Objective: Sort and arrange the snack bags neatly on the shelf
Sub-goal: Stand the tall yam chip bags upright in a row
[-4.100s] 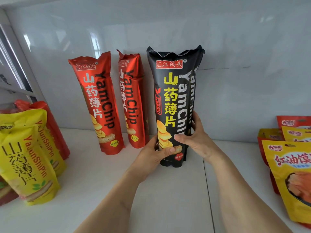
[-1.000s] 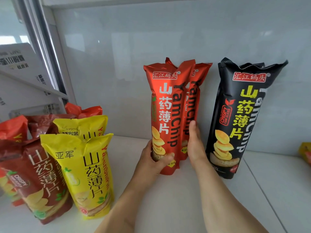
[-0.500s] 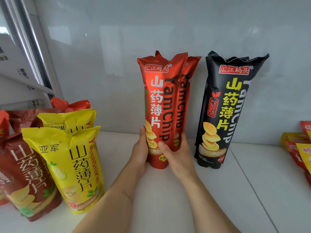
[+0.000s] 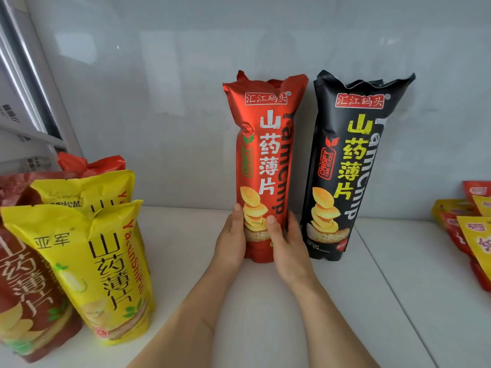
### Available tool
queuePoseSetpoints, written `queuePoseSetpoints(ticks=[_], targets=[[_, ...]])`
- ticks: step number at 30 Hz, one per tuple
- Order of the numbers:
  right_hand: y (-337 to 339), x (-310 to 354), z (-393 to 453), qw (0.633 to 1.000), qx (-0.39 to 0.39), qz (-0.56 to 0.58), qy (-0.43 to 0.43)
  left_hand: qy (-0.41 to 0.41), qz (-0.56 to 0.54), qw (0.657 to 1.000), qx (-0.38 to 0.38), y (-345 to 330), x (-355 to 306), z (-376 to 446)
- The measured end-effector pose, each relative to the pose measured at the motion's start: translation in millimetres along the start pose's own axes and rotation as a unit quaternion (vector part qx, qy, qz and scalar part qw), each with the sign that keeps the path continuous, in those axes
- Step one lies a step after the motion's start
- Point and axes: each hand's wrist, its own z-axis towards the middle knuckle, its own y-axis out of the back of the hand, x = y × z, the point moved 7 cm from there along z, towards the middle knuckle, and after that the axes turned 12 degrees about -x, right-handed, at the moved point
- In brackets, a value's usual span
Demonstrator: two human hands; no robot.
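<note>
On a white shelf (image 4: 265, 301) against a grey wall (image 4: 186, 102), the left hand (image 4: 231, 243) and right hand (image 4: 289, 251) grip the upright red bag (image 4: 263, 155) between them.

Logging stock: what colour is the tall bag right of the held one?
Black bag, yellow lettering; head view.

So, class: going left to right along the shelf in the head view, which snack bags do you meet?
Dark red bag → yellow bags → tall red bag, held by both hands → tall black bag → small yellow-and-red packets.
</note>
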Motion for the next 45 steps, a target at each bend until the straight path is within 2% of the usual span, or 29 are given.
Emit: queuePoseSetpoints(ticks=[14,17,19,22,24,26,28,30,33,37,45], targets=[[4.9,7.5,-8.8,0.996,-0.021,-0.081,-0.015,-0.025,0.073,0.997,0.011,8.0,-13.6,-17.9],[11.9,8.8,-18.3,0.990,-0.036,-0.133,-0.012,-0.038,0.146,0.989,-0.001,21.2,-12.6,-26.7],[18.3,7.6,-27.3,0.981,-0.052,-0.188,-0.014,-0.060,0.224,0.973,-0.011,31.4,-9.8,-32.4],[24.4,7.0,-45.7,0.960,-0.059,-0.272,-0.017,-0.109,0.347,0.931,-0.038,48.2,-11.0,-44.0],[23.0,11.5,-59.4,0.942,-0.037,-0.334,0.020,-0.163,0.433,0.886,-0.041,54.6,-14.6,-57.7],[18.2,18.3,-74.0,0.914,-0.003,-0.400,0.070,-0.238,0.516,0.822,-0.040,57.9,-19.0,-73.8],[11.8,25.3,-88.0,0.884,0.028,-0.449,0.126,-0.298,0.557,0.774,-0.045,63.4,-22.9,-88.6],[6.2,32.3,-100.8,0.866,0.055,-0.470,0.164,-0.331,0.568,0.752,-0.042,70.8,-25.6,-101.7],[-1.3,44.2,-117.1,0.856,0.083,-0.469,0.202,-0.388,0.573,0.717,-0.089,88.5,-35.1,-122.6],[-10.7,61.6,-136.3,0.865,0.102,-0.436,0.228,-0.401,0.581,0.696,-0.133,115.2,-50.7,-150.9],[-35.9,88.4,-167.3,0.916,0.134,-0.316,0.208,-0.369,0.590,0.699,-0.161,165.5,-68.1,-198.9]])
